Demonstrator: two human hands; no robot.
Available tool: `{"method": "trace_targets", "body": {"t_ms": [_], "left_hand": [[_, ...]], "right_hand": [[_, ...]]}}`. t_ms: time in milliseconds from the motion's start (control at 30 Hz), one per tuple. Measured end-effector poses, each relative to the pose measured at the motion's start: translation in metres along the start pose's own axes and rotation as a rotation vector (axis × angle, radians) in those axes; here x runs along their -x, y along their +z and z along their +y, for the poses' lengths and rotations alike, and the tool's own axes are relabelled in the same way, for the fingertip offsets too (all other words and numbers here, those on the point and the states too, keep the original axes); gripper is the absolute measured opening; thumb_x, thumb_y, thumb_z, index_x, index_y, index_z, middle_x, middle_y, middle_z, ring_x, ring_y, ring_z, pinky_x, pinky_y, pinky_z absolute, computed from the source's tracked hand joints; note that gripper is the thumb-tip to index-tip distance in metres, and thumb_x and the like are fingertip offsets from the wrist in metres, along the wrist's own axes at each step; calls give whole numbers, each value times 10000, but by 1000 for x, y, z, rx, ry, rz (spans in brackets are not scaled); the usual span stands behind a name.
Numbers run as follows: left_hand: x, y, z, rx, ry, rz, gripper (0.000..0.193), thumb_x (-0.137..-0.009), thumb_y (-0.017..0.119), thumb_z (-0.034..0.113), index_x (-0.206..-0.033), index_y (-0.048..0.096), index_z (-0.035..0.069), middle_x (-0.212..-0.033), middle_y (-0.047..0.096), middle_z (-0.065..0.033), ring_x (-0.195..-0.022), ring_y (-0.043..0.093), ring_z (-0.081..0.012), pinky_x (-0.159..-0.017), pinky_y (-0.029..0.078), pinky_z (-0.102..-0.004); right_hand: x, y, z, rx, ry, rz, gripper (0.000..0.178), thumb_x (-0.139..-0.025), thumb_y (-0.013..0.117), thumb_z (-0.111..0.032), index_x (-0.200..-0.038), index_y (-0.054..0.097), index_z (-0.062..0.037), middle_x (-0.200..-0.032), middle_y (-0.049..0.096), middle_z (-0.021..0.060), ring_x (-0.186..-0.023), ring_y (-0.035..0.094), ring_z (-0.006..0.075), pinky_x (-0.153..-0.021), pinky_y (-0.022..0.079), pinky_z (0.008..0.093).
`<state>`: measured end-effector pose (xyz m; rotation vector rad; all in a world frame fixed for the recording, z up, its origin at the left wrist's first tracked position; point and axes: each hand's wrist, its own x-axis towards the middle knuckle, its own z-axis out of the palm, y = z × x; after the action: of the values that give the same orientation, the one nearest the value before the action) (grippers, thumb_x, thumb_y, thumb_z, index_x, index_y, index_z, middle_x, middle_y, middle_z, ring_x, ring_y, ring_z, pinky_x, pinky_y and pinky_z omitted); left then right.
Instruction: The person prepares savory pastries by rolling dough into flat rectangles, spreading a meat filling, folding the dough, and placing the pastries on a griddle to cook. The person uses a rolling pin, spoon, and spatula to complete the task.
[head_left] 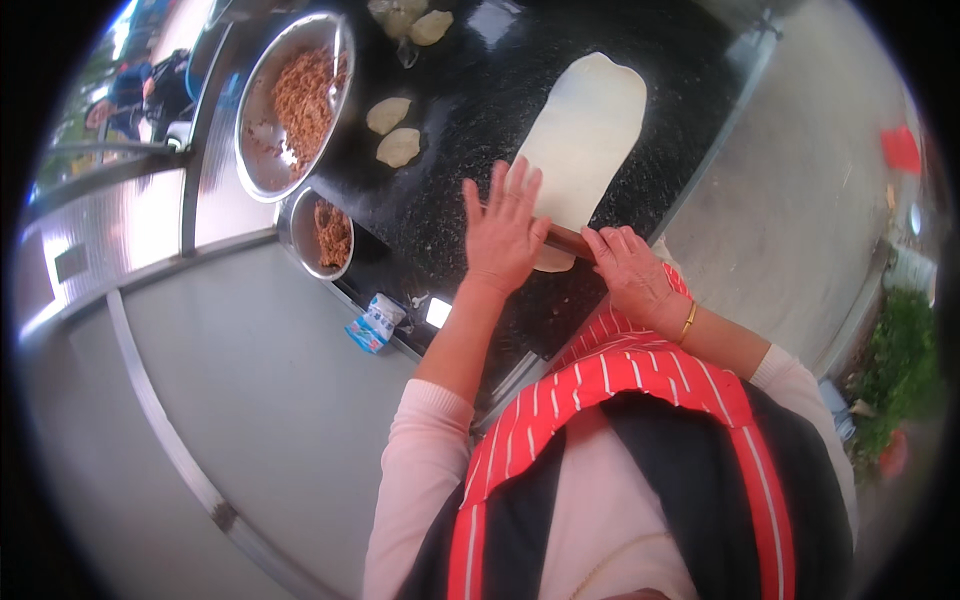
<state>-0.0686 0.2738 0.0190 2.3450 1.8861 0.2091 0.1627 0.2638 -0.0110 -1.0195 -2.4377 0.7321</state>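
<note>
A long, flat sheet of pale dough [585, 125] lies on the black worktop, stretching away from me. Across its near end sits a brown rolling pin [568, 240], seen only between my two hands. My left hand [505, 228] lies over the pin's left end, its fingers stretched out and spread, the tips beside the dough's left edge. At the right end, my right hand [632, 268] rests with bent fingers, close together, over the pin. A small part of the dough shows on the near side of the pin.
Left of the dough are two small dough pieces [398, 147], with more pieces [430, 28] at the far edge. A large metal bowl [258, 172] of reddish-brown filling and a smaller metal container [300, 235] stand left. A blue-white packet [375, 322] lies by the worktop's near-left edge.
</note>
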Motion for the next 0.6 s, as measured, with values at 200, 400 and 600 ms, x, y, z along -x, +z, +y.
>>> {"method": "trace_targets", "body": {"t_ms": [200, 400, 600], "left_hand": [[71, -11, 31, 269, -251, 136, 498, -911, 683, 184, -1381, 577, 59, -1438, 544, -140, -1370, 475, -356, -1157, 294, -516], [81, 23, 101, 250, -662, 196, 595, -912, 638, 155, -1458, 486, -28, -1545, 435, -235, -1410, 418, -412, -1137, 307, -544], [26, 34, 76, -80, -1107, 149, 655, -996, 478, 202, -1540, 293, -113, -1652, 212, -302, -1545, 133, -493, -1228, 35, -629]], "right_hand": [[-34, -48, 39, -52, -253, -137, 503, -831, 588, -20, -1334, 582, -38, -1166, 587, 137, -1072, 572, 299, -952, 467, 418], [-97, -63, 89, 7, -401, -364, 468, -945, 574, -132, -1409, 564, -68, -1422, 554, 114, -1384, 457, 322, -1187, 329, 465], [-157, -28, 63, 208, -299, -275, 581, -1004, 551, -253, -1536, 428, -52, -1663, 303, 146, -1562, 203, 345, -1255, 160, 528]]}}
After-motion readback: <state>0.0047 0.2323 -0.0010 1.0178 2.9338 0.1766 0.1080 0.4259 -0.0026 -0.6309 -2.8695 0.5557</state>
